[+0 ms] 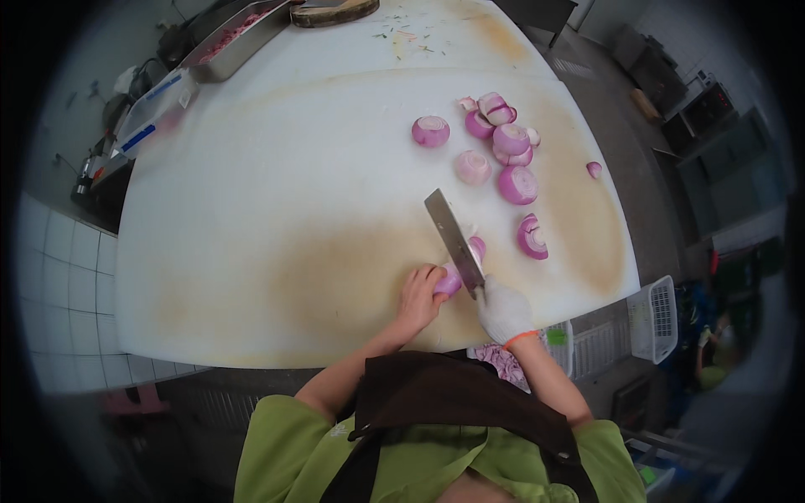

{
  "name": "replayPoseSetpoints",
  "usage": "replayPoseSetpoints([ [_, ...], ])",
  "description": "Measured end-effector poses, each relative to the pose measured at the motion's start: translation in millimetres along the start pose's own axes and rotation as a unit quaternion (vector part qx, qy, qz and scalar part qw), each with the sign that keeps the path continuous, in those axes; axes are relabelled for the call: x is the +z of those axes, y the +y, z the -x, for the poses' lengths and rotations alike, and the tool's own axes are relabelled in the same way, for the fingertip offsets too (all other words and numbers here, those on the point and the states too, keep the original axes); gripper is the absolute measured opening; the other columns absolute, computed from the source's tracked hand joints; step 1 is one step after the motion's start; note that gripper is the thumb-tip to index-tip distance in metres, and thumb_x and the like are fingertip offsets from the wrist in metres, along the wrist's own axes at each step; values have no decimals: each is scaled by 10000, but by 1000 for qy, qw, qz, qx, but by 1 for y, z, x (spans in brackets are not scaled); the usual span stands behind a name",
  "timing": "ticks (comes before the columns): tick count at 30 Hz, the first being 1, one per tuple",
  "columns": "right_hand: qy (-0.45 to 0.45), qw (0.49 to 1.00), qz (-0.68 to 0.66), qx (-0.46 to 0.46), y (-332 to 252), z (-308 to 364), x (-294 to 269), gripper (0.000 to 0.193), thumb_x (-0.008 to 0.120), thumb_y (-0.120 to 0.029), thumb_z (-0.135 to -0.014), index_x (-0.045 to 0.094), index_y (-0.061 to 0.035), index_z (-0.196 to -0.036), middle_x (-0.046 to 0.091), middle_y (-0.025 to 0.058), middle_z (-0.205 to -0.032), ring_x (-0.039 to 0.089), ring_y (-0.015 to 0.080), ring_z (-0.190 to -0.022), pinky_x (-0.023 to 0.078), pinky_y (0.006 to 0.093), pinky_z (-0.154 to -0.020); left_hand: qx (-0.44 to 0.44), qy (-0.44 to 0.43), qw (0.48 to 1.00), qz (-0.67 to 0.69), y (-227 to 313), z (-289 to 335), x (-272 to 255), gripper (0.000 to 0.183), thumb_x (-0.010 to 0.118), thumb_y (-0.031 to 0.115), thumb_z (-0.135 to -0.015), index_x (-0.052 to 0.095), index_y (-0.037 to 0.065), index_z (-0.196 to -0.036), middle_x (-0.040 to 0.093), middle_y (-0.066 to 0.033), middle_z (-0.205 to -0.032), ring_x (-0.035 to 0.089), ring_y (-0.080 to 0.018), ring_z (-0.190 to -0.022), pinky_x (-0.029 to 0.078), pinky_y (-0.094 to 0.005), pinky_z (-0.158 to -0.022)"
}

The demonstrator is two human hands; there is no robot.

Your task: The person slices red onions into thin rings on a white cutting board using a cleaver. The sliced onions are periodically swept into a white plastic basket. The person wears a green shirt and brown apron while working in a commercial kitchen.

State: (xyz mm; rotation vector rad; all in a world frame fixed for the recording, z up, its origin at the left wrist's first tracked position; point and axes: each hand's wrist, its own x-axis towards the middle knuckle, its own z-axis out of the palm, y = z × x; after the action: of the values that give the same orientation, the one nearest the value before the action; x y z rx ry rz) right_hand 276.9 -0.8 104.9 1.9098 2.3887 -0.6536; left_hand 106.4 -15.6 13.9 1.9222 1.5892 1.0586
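Observation:
My bare left hand [419, 295] is closed on a purple onion [450, 280] near the front edge of the white cutting table [235, 193]. My right hand [503, 312], in a white glove with an orange cuff, grips a cleaver [453, 235]. The broad blade slants away to the far left, right beside the held onion, and whether it touches is unclear. Past the blade, another onion piece [477, 248] is partly hidden. A cut onion [532, 236] lies to the right of the cleaver. Farther off, several peeled onions [517, 184] sit in a loose cluster.
At the far left stand a metal tray of red meat [228, 44] and a clear plastic box [158, 113]. A round wooden board [334, 12] is at the back. Below the front edge, a container holds onion pieces [501, 363]; a white basket [653, 318] stands right.

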Motion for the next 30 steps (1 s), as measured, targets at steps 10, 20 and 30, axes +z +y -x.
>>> replayPoseSetpoints([
  [10,7,1000,6,-21,4,-6,23,274,501,-274,-898,553,-8,-940,633,255,-758,617,437,-706,473,533,-662,-9,-1,1000,5,4,1,-3,390,740,53,-665,578,77,-1019,545,-84,-1028,519,-317,-950,452,-404,-805],
  [20,-37,999,32,-12,-4,-7,23,258,475,-221,-887,512,3,-1009,634,257,-727,617,442,-665,471,543,-630,33,40,998,18,-2,11,-2,377,718,20,-660,587,53,-1012,552,-110,-1021,525,-335,-942,445,-416,-804],
  [30,-16,995,61,-72,-2,-9,26,263,472,-208,-879,509,28,-990,639,241,-710,628,423,-662,480,534,-622,-4,50,998,22,-1,9,-4,352,689,-13,-684,580,67,-1008,540,-113,-996,524,-333,-934,456,-414,-784],
])
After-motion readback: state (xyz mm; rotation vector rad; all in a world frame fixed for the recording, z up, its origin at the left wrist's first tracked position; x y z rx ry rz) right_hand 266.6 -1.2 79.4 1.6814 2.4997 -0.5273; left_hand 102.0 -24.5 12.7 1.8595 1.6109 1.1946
